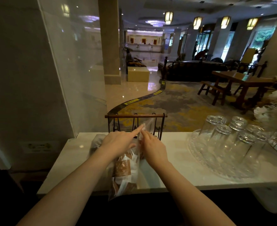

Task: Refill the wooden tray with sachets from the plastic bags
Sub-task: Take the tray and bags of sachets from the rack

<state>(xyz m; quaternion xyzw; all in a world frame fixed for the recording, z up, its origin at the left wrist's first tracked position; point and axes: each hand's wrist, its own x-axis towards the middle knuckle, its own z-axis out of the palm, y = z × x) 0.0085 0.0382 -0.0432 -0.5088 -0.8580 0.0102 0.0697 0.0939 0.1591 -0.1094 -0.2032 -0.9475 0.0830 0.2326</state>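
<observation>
A clear plastic bag full of brown and white sachets lies on the white counter, its lower end hanging over the front edge. My left hand and my right hand both pinch the bag's top, which stands up between them. Right behind my hands stands a dark rack with a wooden top rail; its lower part is hidden by my hands. A second, greyish bag lies to the left, partly under my left wrist.
A large glass tray holding several upturned drinking glasses fills the counter's right side. White flowers stand at the far right. A glass panel and wall close the left. Beyond the counter lies a lobby with wooden tables.
</observation>
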